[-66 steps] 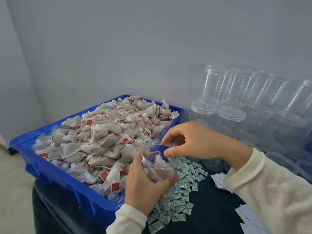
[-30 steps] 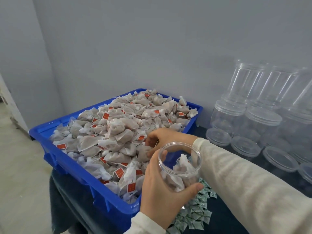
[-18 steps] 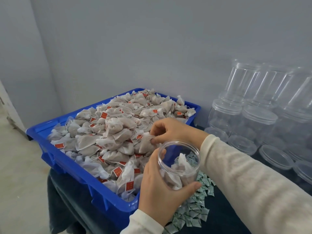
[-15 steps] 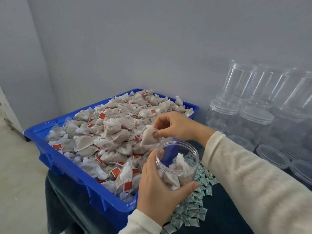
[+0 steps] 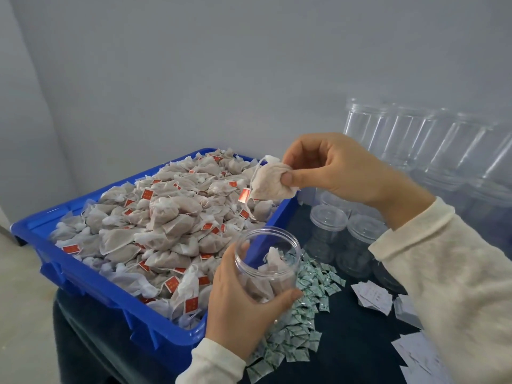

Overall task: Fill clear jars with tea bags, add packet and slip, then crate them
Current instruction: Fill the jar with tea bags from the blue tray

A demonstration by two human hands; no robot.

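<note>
Left hand wraps its fingers round the open jar, steadying it beside the blue tray, while right hand pinches a tea bag above the jar, ready to drop.

Open clear jar partly filled with tea bags, one pale tea bag above it.
</note>
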